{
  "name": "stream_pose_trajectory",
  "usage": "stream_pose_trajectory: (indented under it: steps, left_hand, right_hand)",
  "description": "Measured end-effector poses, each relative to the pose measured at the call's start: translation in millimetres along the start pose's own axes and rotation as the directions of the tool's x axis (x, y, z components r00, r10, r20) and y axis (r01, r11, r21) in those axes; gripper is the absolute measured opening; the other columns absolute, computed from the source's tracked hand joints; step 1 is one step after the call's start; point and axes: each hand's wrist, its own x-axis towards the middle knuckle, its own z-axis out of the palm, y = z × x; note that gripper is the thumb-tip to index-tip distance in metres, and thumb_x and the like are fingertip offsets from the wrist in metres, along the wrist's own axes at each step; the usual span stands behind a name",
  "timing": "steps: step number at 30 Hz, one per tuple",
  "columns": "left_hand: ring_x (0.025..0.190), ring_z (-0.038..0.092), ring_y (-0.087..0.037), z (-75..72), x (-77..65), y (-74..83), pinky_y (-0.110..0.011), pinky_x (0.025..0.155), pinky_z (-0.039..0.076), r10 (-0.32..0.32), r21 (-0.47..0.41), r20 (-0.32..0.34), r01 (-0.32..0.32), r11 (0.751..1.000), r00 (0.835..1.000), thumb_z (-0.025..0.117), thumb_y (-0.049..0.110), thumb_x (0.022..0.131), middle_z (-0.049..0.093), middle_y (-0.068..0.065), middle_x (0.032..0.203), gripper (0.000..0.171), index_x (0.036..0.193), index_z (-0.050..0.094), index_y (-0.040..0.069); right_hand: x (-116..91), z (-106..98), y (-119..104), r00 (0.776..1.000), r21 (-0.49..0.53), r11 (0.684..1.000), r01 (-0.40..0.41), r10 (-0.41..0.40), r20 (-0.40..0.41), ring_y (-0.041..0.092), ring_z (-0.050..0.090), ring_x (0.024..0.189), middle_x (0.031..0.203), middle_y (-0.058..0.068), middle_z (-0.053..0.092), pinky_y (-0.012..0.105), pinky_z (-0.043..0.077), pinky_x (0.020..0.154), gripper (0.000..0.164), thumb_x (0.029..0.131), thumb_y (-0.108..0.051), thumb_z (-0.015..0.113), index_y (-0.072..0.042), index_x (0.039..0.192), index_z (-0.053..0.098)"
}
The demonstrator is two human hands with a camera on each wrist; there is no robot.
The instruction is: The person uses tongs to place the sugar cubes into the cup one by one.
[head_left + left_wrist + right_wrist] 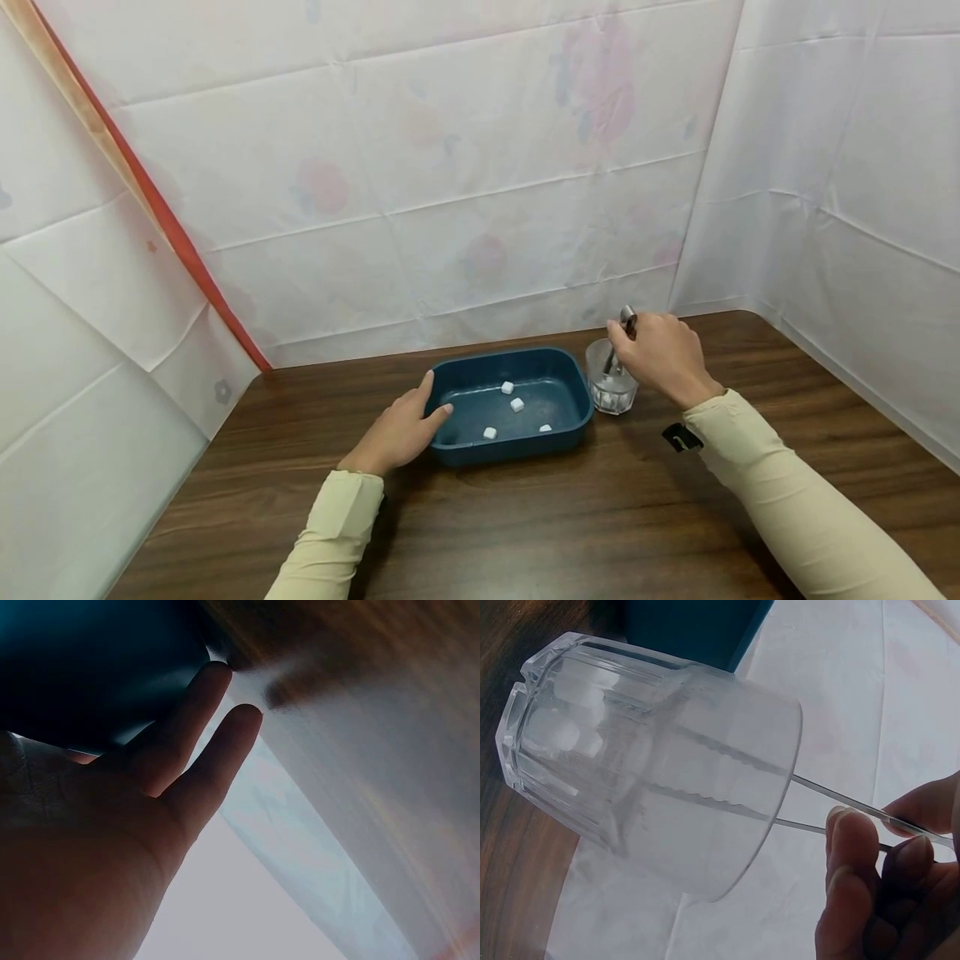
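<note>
Head view: high, forward-down. Wrist views: close. Head, right wrist share glass [656,759].

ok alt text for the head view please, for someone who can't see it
A person's right grip holds metal tongs reaching into a clear glass. The left grip touches the left end of a blue tray holding four white cubes, beside the glass on a wooden table.

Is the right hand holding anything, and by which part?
Yes: the right hand grips metal tongs by their arms, above the rim of the clear cup.
</note>
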Motion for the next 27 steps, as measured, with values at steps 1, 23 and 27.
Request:
stream_pose_trajectory:
  steps: [1,23,27]
  left_hand:
    - [0.144,0.033,-0.040,0.1,0.0,0.0,-0.061,0.112,0.029,0.002,0.000,-0.001,-0.002,1.000,1.000,0.048,0.046,0.104,0.032,-0.021,0.158,0.078,0.161,0.013,0.008]
    - [0.144,0.032,-0.040,1.2,0.7,-1.5,-0.060,0.113,0.029,0.004,-0.002,0.006,-0.004,1.000,1.000,0.048,0.045,0.104,0.031,-0.021,0.159,0.077,0.162,0.012,0.009]
    - [0.145,0.031,-0.040,0.3,-0.3,-3.6,-0.060,0.113,0.029,0.010,0.001,0.006,-0.010,1.000,1.000,0.048,0.046,0.104,0.031,-0.021,0.159,0.078,0.161,0.011,0.008]
  right_hand:
    - [0.1,0.1,0.1,1.000,0.001,1.000,-0.001,0.001,-0.003,0.019,0.042,0.045,0.050,0.000,0.040,0.033,0.031,0.041,0.054,0.100,-0.037,0.051,-0.015,0.052,0.041]
    - [-2.3,-9.0,-5.4,0.994,0.010,0.999,0.035,-0.034,-0.100,0.020,0.039,0.042,0.046,-0.001,0.037,0.033,0.029,0.040,0.058,0.101,-0.037,0.053,-0.016,0.049,0.039]
    - [-3.8,-10.7,-9.6,0.990,0.024,0.998,0.060,-0.057,-0.128,0.019,0.038,0.041,0.046,-0.001,0.036,0.032,0.028,0.039,0.057,0.100,-0.037,0.054,-0.016,0.050,0.038]
